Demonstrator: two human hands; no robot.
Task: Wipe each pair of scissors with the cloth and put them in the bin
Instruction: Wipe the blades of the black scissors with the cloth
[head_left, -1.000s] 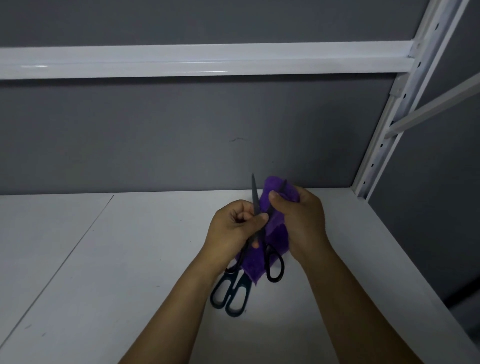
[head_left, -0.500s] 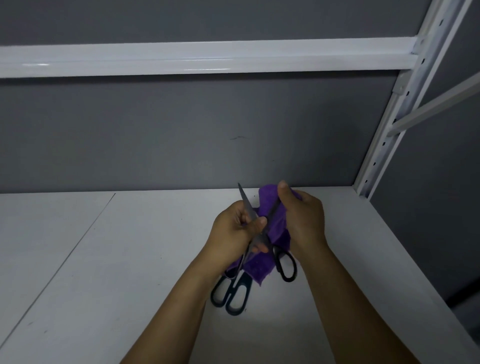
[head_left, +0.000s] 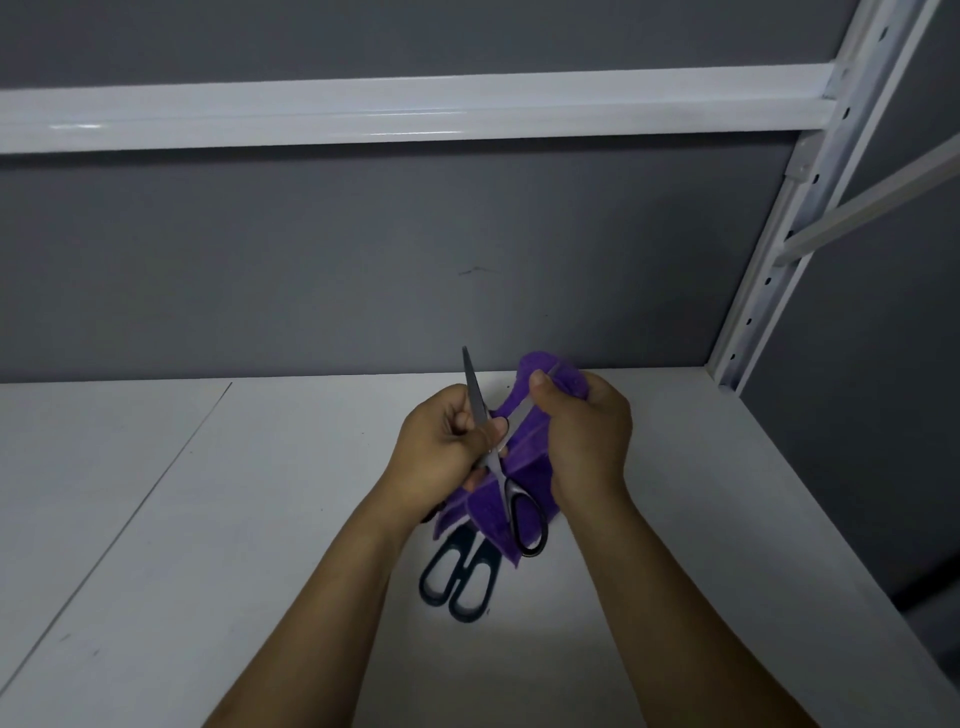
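Above the white shelf (head_left: 260, 519), open scissors (head_left: 506, 488) point up and away; left hand (head_left: 447, 447) grips one blade, right hand (head_left: 587, 441) pinches cloth (head_left: 524, 452) round the other

One view only: head cam, wide-angle, worn at the person's head and aimed forward and down onto the white shelf board (head_left: 234, 519), with the grey back wall (head_left: 363, 260) square ahead at the far side. Close range: the left hand (head_left: 447, 452) and right hand (head_left: 587, 441) sit just below frame centre, forearms entering from the near bottom edge. The upper beam (head_left: 415, 111) spans the top and the upright post (head_left: 779, 234) runs up the far right.
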